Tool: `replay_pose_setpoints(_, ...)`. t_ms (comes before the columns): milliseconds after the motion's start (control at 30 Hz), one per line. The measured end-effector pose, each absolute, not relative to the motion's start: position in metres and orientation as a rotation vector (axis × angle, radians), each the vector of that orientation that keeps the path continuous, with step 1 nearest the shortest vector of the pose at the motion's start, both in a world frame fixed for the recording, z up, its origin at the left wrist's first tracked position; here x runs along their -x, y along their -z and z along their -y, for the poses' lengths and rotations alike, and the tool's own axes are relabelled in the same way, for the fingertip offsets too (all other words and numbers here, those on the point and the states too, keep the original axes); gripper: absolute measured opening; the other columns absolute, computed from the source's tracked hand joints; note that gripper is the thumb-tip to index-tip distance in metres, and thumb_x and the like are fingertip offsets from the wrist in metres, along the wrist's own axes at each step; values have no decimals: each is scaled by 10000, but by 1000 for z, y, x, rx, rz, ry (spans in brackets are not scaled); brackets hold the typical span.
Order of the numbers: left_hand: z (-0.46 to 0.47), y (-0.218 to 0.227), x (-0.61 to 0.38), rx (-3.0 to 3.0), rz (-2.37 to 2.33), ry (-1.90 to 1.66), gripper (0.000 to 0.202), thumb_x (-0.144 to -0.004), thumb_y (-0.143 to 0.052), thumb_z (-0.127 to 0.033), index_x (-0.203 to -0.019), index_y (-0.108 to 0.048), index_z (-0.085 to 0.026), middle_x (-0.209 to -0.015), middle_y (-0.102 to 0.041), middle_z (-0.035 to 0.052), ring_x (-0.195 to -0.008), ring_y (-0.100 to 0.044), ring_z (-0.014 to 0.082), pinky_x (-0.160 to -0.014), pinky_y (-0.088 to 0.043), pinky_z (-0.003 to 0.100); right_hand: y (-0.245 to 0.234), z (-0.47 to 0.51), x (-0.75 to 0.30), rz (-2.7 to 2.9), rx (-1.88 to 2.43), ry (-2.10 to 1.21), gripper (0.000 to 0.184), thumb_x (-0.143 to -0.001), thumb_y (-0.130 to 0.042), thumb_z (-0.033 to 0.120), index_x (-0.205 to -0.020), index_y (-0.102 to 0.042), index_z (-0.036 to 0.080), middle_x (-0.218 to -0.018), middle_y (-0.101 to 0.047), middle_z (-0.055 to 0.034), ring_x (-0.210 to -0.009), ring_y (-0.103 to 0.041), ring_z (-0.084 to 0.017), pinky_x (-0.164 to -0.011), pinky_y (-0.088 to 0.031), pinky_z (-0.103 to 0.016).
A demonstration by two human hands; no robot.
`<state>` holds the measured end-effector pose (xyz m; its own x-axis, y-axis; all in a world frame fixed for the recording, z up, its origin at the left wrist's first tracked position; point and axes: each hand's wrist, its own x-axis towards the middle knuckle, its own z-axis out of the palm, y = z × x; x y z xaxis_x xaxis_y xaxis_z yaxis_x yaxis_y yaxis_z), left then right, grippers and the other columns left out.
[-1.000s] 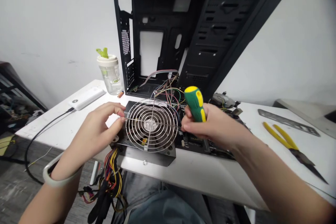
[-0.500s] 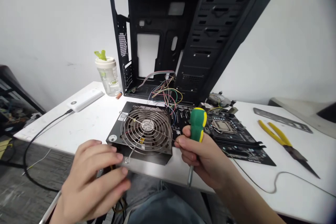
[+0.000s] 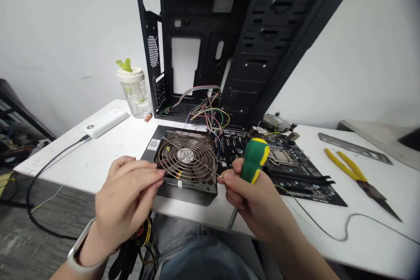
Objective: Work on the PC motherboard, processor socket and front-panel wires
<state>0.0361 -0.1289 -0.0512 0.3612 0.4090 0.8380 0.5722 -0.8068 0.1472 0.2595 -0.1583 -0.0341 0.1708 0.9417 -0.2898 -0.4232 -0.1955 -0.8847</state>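
A round wire fan grille [image 3: 185, 155] lies over the fan of a black power supply [image 3: 190, 194] near the table's front edge. My left hand [image 3: 129, 194] is closed at the grille's near-left side, its fingertips pinching the wire there. At the right, thumb and finger of my right hand [image 3: 251, 194] pinch the end of a grille arm. The same hand also holds a screwdriver [image 3: 254, 159] with a green and yellow handle, its shaft pointing down. Coloured power cables [image 3: 146, 232] hang below my left hand.
Behind stands a black computer case [image 3: 210, 70] with loose thin wires [image 3: 210, 111]. On the right lie a motherboard [image 3: 305, 179], yellow-handled pliers [image 3: 361, 179] and a metal I/O plate [image 3: 356, 148]. A lidded cup [image 3: 134, 94] and a white power bank [image 3: 106, 123] are at left.
My left hand has moved right and its fingers have closed on the grille's near-left side. The grille has shifted slightly over the fan. The screwdriver handle now leans further right.
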Motion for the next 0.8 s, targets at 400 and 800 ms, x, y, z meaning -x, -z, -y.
replay_pose_setpoints(400,128,49,-29,2416,1027,1454,249,-812,-608,-23,-960,-621,-222,-896,-707,11,-921,-647,181,-803,-502,354,47,160,-259,1039,1332,-1118,245,-633,-729,305,-618,-515,185,-597,-621,-13,-464,-452,-85,-438,-359,-228)
replay_pose_setpoints(800,133,52,-29,2347,1103,1578,281,-782,-625,-19,-939,-629,-252,-870,-713,-9,-944,-658,212,-816,-536,393,37,167,-255,1198,1319,-995,160,-675,-682,274,-570,-591,197,-602,-654,-37,-518,-517,-131,-438,-405,-249)
